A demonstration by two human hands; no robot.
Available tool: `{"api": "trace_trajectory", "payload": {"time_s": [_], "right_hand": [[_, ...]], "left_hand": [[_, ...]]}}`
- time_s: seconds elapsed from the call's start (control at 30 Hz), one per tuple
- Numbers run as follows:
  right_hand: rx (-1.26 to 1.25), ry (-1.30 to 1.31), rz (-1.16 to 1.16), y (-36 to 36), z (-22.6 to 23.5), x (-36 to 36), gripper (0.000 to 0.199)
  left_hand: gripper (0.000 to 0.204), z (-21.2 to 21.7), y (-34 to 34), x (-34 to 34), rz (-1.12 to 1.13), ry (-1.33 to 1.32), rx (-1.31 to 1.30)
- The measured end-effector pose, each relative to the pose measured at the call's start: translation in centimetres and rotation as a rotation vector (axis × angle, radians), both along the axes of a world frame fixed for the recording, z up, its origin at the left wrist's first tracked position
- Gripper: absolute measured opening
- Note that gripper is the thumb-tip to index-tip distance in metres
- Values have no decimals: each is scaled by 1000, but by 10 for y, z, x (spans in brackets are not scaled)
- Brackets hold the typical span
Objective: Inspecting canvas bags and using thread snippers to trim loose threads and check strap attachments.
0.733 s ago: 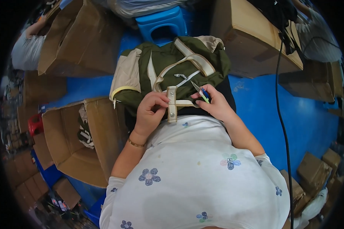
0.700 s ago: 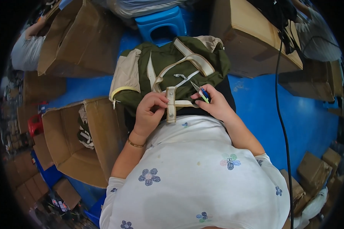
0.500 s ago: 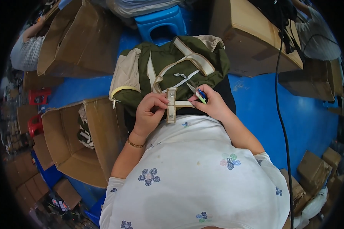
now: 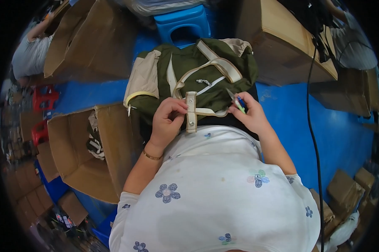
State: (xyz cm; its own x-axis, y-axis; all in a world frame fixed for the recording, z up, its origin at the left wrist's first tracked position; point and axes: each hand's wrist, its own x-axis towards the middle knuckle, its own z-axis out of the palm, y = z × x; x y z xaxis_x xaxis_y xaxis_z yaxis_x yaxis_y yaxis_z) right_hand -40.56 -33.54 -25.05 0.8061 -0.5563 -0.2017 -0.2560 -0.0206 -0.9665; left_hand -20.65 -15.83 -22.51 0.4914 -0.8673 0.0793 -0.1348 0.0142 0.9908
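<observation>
Several boxes (image 4: 284, 59) flank the bag (image 4: 208, 72); left hand (image 4: 166, 121) pinches strap (image 4: 192, 111), right hand (image 4: 253, 113) grips snips (image 4: 240, 103).

I look down and forward through the left of two fisheyes on the wearer's head; the white shirt (image 4: 214, 185) looms nearest; the left hand (image 4: 168, 118) and right hand (image 4: 250, 111) sit mid-view, slightly farther; the blue stool (image 4: 182, 20) stands at the far side; edges bow toward the rim.

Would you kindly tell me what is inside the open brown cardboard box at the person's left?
The brown cardboard box holds crumpled green, beige and white fabric; its right wall hides anything behind it.
</observation>
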Motion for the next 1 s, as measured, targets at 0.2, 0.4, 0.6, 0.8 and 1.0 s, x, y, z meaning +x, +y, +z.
{"api": "trace_trajectory", "payload": {"time_s": [0.2,0.4,0.6,0.8,1.0], "right_hand": [[103,-122,-31,-5,7,-6,23],[319,-160,16,6,9,11,20],[407,-251,48,18,13,38,25],[299,-195,185,23,5,49,33],[339,-129,133,27,-1,50,34]], "left_hand": [[18,-2,-3,1,10,35,-18],[17,-1,-8,0,41,70,-37],[18,-4,-9,0,47,52,-33],[18,-5,-12,-1,55,41,-70],[18,-7,-11,-4,71,109,-70]]}}
